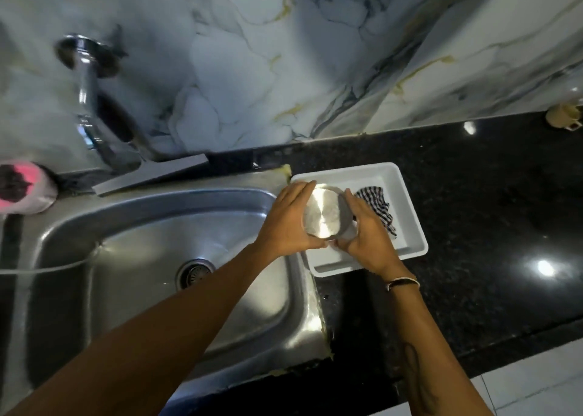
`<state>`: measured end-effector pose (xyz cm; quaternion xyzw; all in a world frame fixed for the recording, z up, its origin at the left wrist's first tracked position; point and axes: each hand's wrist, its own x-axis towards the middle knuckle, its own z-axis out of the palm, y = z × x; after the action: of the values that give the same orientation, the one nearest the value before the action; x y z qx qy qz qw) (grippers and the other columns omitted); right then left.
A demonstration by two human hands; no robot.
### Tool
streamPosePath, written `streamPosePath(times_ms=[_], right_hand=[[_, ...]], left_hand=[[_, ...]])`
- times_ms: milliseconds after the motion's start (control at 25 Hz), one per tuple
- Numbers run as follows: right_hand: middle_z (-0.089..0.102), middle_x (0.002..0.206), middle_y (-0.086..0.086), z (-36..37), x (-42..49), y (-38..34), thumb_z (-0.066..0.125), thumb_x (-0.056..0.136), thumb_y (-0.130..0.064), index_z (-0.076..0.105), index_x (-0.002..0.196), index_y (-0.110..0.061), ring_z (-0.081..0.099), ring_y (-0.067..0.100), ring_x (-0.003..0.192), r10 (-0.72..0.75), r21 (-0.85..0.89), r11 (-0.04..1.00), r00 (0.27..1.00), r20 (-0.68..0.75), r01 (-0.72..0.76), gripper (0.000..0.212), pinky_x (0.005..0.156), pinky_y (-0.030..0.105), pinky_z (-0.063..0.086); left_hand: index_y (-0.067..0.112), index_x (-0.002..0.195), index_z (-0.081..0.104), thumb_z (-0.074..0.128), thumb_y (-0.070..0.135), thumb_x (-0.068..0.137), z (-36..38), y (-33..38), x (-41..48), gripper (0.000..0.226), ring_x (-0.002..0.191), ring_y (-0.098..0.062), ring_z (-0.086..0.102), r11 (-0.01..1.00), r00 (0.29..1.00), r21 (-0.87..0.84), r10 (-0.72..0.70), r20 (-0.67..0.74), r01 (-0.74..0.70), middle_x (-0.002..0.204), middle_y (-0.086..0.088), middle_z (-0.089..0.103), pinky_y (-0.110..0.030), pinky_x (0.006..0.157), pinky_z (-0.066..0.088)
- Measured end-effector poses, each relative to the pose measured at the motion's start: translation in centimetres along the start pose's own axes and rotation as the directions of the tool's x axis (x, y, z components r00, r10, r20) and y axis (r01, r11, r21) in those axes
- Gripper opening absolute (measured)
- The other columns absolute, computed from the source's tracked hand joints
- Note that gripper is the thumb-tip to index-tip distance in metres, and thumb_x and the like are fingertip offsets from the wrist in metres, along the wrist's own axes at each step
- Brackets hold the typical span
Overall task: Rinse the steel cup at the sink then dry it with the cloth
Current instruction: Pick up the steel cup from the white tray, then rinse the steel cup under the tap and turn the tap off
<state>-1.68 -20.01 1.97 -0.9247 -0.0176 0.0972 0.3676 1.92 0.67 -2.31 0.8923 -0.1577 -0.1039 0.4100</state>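
Observation:
The steel cup (pixel 325 212) is upside down, its shiny flat base facing up, over the left part of a white tray (pixel 407 195). My left hand (pixel 288 223) cups its left side and my right hand (pixel 366 232) cups its right side; both hold it. A black-and-white checked cloth (pixel 377 202) lies crumpled in the tray just right of the cup, partly hidden by my right hand. The steel sink (pixel 151 242) with its drain (pixel 194 272) lies to the left of the tray.
A chrome tap (pixel 91 100) comes out of the marble wall above the sink's left side. A pink and dark scrubber (pixel 22 188) sits at the sink's far left rim. A small beige object (pixel 564 117) stands at the back right of the black granite counter (pixel 489 226).

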Motion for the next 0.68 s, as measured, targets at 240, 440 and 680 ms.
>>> streamPosePath(times_ms=[240,440,680], right_hand=[[0.054,0.158,-0.003,7.0,3.8,-13.8,0.094,0.078,-0.009,0.039,0.164,-0.022,0.053,0.014,0.145,-0.133,0.247,0.967,0.949,0.285,0.062,0.103,0.125,0.03,0.045],[0.064,0.154,0.006,12.5,8.0,-26.4,0.084,0.093,-0.021,0.056,0.154,-0.014,0.061,0.019,0.141,-0.228,0.372,0.923,0.918,0.325,0.097,0.068,0.12,0.043,0.05],[0.085,0.094,0.005,13.2,11.3,-33.1,0.086,0.086,-0.002,0.082,0.105,-0.002,0.077,0.008,0.083,-0.23,0.423,0.896,0.957,0.175,0.138,0.019,0.082,0.025,0.062]], left_hand=[[0.033,0.164,0.038,0.107,0.04,0.055,-12.5,-5.2,-8.9,0.129,0.146,-0.006,0.043,0.954,0.945,-0.265,-0.206,-0.255,0.137,0.162,-0.004,0.049,-0.032,0.124,0.036],[0.022,0.148,0.054,0.111,0.027,0.049,-20.4,-12.5,-15.0,0.114,0.138,-0.021,0.056,0.969,0.875,-0.214,-0.208,-0.437,0.123,0.149,0.007,0.059,-0.053,0.117,0.048],[0.054,0.156,0.033,0.107,0.046,0.043,-22.0,-14.6,-15.0,0.135,0.144,-0.016,0.051,0.916,0.862,-0.365,-0.313,-0.398,0.164,0.157,0.015,0.046,-0.035,0.115,0.048]])
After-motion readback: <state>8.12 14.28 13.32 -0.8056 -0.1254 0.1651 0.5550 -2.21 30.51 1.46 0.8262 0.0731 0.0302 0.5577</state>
